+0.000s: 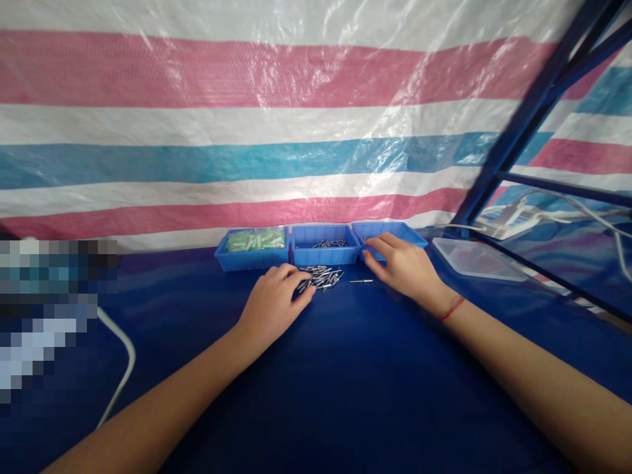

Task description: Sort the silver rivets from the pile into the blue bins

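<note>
A small pile of silver blind rivets (323, 278) lies on the dark blue table. My left hand (276, 296) rests at the pile's left side, thumb and fingers apart, fingertips touching or just over the rivets. One loose rivet (362, 281) lies by itself right of the pile. My right hand (407, 266), with a thin red string at the wrist, hovers at the front of the right blue bin (412, 232). Its thumb and fingers are apart, and I see nothing between them. The middle blue bin (326, 257) holds more rivets. What the right bin contains is mostly hidden by my hand.
The left blue bin (251, 261) holds green and white pieces in clear plastic. A translucent lid (476, 259) lies at right, near a white power strip (508, 220) and a blue metal frame (518, 131). A white cable (129, 349) runs at left. Striped sheeting (247, 164) hangs behind.
</note>
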The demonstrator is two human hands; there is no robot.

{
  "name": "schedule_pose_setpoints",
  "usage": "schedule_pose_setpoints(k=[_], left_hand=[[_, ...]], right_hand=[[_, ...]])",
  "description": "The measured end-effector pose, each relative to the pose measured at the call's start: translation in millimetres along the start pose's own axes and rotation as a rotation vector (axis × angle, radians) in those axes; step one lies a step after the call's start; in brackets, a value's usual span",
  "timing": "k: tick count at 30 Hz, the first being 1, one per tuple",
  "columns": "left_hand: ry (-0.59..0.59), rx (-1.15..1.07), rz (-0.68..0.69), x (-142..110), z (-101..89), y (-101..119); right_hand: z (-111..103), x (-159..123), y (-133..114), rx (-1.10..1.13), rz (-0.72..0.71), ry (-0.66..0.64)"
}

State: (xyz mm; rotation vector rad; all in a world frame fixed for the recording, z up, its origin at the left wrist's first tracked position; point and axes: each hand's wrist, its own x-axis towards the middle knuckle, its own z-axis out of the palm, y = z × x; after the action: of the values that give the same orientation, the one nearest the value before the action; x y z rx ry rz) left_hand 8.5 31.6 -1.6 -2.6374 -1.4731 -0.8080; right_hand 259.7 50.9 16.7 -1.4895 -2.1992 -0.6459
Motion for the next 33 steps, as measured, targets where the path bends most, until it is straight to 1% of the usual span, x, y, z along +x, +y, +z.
schedule_pose_setpoints(k=[3, 5, 8, 11, 15, 21, 26, 33], left_hand=[[-0.067, 0.046, -0.032, 0.4, 2.2, -4.4], [-0.070, 0.042, -0.030, 0.2, 3.5, -5.0], [-0.068, 0.030, -0.023, -0.3, 4.8, -4.9], [-0.062, 0.037, -0.007, -0.8, 5.7, -5.5], [-0.066, 0.076, 0.001, -1.8, 6.5, -6.4], [-0.059, 0.117, -0.064, -2.3, 3.9, -2.0], [-0.080, 0.121, -0.038, -2.5, 2.5, -0.4], [-0.090, 0.106, -0.049, -3.6, 5.5, -3.6]], right_hand=[[-1.3, -3.9, -14.7, 0.086, -0.140, -0.027], [-2.6, -6.2, -24.0, 0.150, -0.213, -0.046], [-5.2, -8.1, -34.1, 0.222, -0.287, -0.079], [-6.6, -8.8, -38.4, 0.271, -0.330, -0.107], [-5.3, -9.8, -38.6, 0.326, -0.319, -0.149], [-2.8, -12.1, -39.1, 0.454, -0.262, -0.180], [-3.7, -12.4, -42.1, 0.537, -0.225, -0.172], [-2.3, -13.1, -43.1, 0.603, -0.208, -0.156]])
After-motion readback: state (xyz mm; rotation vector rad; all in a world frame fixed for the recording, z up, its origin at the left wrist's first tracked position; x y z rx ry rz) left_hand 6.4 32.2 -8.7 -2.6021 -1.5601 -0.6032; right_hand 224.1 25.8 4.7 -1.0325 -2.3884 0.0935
